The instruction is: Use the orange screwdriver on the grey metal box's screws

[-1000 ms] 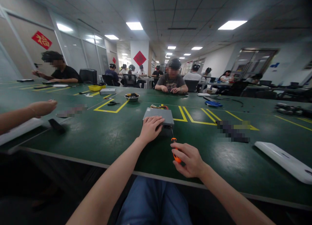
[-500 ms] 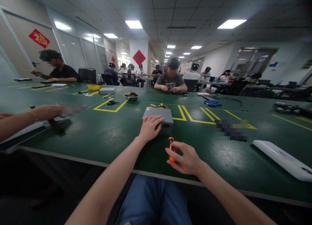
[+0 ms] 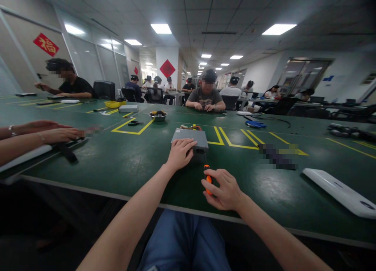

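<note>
Head view: the right hand [image 3: 225,190] is closed, its fingers [image 3: 216,181] curled round the orange handle of a screwdriver [image 3: 208,179], whose thin dark shaft points up from the fingertips toward the box. Just left of those fingers, the left hand [image 3: 180,154] lies palm down with its fingers [image 3: 188,145] open on the near part of a grey metal box [image 3: 190,136], which sits on the green table [image 3: 138,177]. Just past the left fingertips, a bundle of coloured wires [image 3: 188,127] lies against the box's far edge. Well right of the fingers lie a white panel [image 3: 340,192] and a pixelated patch [image 3: 279,156]. Well left, a co-worker's hands [image 3: 58,134] rest near a black strap [image 3: 67,152]. Farther ahead of the fingers sit a steel bowl [image 3: 158,115] of small parts, a black-handled tool [image 3: 135,123], a blue tool [image 3: 255,124] and a yellow tray [image 3: 114,104]. Across the table, a person in a grey T-shirt [image 3: 205,98] works with both hands.
</note>
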The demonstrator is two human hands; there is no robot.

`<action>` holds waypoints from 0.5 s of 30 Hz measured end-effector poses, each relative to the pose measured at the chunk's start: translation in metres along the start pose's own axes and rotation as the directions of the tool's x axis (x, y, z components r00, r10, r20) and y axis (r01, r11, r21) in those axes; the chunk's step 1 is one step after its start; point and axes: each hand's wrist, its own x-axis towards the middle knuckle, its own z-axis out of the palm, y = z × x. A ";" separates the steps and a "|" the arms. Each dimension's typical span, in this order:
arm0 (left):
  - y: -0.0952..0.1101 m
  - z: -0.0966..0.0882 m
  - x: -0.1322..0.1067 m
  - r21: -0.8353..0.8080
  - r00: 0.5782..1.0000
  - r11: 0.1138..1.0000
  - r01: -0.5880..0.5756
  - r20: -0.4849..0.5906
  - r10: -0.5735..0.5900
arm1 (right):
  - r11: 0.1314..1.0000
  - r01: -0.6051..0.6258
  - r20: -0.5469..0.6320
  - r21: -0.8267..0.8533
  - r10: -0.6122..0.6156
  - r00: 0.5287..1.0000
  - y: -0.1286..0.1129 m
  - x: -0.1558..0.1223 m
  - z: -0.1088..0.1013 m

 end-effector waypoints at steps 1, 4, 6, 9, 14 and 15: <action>0.000 0.000 0.000 -0.001 1.000 1.000 0.000 0.002 0.000 | 1.000 0.003 0.015 0.001 -0.003 1.000 0.000 0.001 0.000; 0.000 0.000 0.000 0.000 1.000 1.000 0.002 0.012 -0.002 | 0.999 0.031 0.006 0.029 -0.031 1.000 -0.001 0.002 0.002; 0.000 0.000 0.000 0.000 1.000 1.000 0.008 0.012 -0.008 | 0.997 0.029 -0.056 0.065 -0.026 0.998 -0.001 0.001 0.005; 0.001 -0.001 0.000 0.000 1.000 1.000 0.012 0.007 -0.012 | 0.993 -0.022 -0.104 0.116 0.034 0.994 0.000 -0.001 0.007; 0.001 -0.002 0.000 0.003 1.000 1.000 0.006 0.007 -0.006 | 0.988 -0.015 0.054 0.151 0.007 0.999 0.000 -0.001 0.003; 0.001 -0.002 0.000 0.003 1.000 1.000 0.005 0.005 -0.005 | 0.990 -0.005 0.084 0.142 -0.007 0.996 0.000 -0.001 0.002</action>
